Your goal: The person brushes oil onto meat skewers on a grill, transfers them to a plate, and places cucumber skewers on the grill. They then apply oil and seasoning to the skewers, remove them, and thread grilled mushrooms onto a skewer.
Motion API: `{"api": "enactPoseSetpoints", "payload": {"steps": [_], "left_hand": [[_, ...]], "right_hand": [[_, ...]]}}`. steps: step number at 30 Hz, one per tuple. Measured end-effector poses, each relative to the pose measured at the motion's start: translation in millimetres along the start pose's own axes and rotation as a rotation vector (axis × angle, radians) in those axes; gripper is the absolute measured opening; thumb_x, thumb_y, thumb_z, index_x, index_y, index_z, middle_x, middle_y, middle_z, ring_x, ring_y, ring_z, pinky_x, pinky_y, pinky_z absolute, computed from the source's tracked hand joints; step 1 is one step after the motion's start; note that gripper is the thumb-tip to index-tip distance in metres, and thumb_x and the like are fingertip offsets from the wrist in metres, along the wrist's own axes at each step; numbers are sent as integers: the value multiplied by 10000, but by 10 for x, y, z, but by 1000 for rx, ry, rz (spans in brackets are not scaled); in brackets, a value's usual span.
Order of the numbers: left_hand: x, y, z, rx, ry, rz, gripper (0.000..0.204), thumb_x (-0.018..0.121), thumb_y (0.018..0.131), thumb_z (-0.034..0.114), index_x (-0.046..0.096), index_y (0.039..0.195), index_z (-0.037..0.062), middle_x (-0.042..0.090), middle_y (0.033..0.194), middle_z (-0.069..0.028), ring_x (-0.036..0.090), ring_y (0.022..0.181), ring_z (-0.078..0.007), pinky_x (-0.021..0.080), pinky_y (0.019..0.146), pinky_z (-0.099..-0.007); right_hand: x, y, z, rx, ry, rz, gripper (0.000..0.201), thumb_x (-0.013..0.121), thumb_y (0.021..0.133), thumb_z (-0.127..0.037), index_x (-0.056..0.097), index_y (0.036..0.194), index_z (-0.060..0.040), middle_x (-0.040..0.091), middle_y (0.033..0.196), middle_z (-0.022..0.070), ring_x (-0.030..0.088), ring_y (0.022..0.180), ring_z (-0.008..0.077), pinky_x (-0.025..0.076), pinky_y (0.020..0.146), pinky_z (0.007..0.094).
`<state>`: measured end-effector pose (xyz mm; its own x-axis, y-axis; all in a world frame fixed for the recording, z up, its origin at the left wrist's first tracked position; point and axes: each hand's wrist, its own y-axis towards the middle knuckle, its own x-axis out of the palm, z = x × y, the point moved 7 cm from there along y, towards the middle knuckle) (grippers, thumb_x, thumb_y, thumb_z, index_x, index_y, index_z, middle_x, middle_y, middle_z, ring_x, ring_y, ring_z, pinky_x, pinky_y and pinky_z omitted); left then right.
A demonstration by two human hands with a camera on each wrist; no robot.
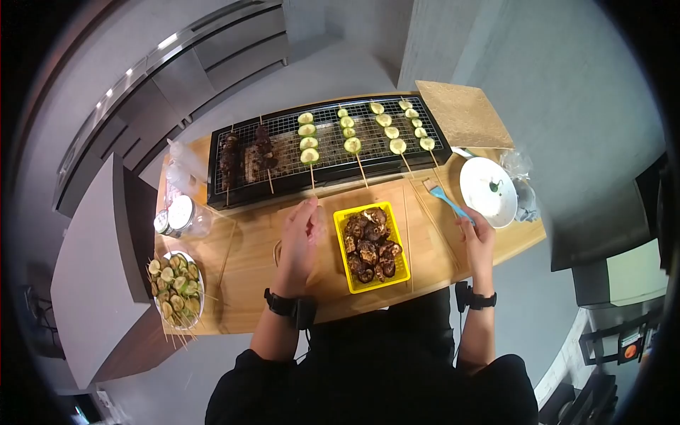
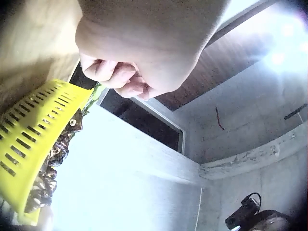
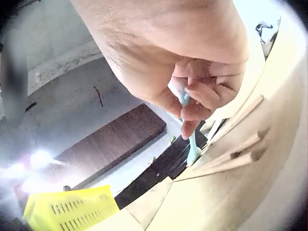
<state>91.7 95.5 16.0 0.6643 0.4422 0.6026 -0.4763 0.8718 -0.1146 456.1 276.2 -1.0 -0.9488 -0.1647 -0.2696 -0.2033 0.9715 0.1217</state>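
My right hand (image 1: 479, 237) pinches the handle of a light blue basting brush (image 1: 448, 200), its bristle head pointing toward the grill. In the right wrist view, fingers curl round the brush handle (image 3: 193, 147). The left hand (image 1: 301, 237), slightly blurred, hovers over the board just below the stick of a zucchini skewer (image 1: 309, 142). Its fingers (image 2: 115, 77) are loosely curled in the left wrist view, with nothing showing between them. Between the hands stands a yellow basket (image 1: 407, 265) of browned, mushroom-like pieces (image 1: 368, 248).
A black grill (image 1: 283, 180) spans the back, bearing dark skewers (image 1: 229, 159) at left and zucchini skewers (image 1: 353, 145) at right. On the right is a white bowl (image 1: 482, 209). Jars (image 1: 182, 211) and a plate of sliced-vegetable skewers (image 1: 175, 287) stand at left. Loose sticks (image 1: 432, 212) lie by the basket.
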Motion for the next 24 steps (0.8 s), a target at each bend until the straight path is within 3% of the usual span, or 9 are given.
{"api": "enactPoseSetpoints", "payload": {"steps": [3,6,9,24], "left_hand": [[-4,26,40,51,50,1,383,547,1109,238,463,745,153,415,606,57,321,485,-28,235,456,-220],[24,4,91,74,86,-35,381,550,1108,235,465,746,151,408,605,62,316,485,-25,231,455,-217],[5,8,67,36,145,-19,402,571,1099,253,493,720,147,414,612,71,325,519,-31,229,509,-236],[16,14,105,90,150,-65,329,550,1114,224,507,802,131,440,631,50,339,489,-35,256,472,-217]], "right_hand": [[-35,32,-76,-39,-257,-12,320,718,984,-137,716,1277,-8,761,877,109,632,667,108,497,621,290],[13,18,-202,-167,-494,-58,321,757,932,-133,725,1230,-19,674,735,66,575,614,118,447,562,309],[42,-35,-314,-144,-718,-103,315,789,871,-164,750,1159,-42,698,746,119,660,644,287,513,628,380],[-226,-215,-289,-168,-715,-39,171,777,880,-160,727,983,-34,759,796,145,744,756,345,574,673,430]]}}
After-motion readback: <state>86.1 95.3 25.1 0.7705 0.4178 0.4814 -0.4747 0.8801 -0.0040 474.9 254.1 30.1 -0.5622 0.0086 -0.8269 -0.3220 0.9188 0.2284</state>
